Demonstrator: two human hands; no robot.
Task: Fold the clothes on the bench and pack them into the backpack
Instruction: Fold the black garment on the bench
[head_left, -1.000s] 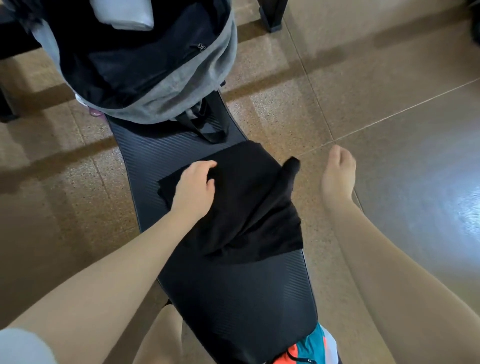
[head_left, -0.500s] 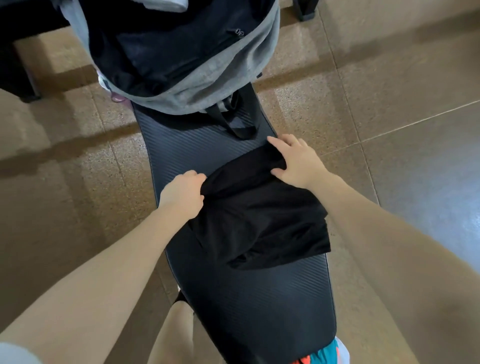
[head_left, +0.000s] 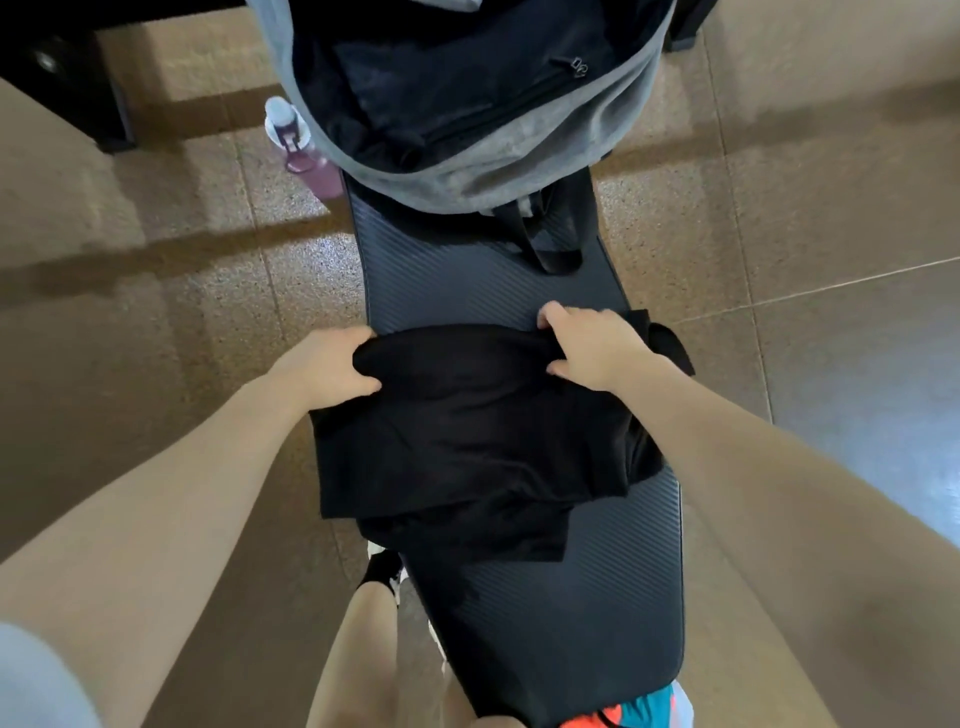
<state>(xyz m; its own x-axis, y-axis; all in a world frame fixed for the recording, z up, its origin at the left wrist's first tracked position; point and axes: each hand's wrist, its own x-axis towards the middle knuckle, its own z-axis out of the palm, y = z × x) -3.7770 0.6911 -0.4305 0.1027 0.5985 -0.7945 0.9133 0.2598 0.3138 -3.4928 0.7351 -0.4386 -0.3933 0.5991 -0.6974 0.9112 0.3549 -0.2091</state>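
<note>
My left grip (head_left: 332, 364) and right grip (head_left: 592, 348) each clutch the far fold of the black shirt (head_left: 467, 441), fingers curled into the cloth. It lies across the middle of the desk (head_left: 571, 623), spilling over both long edges. The backpack (head_left: 467, 104) sits open at the far end.

Black garment (head_left: 467, 441), ribbed black bench (head_left: 597, 597), seemingly grey backpack (head_left: 467, 171).

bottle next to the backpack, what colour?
Purple bottle with a clear cap, in the head view.
</note>
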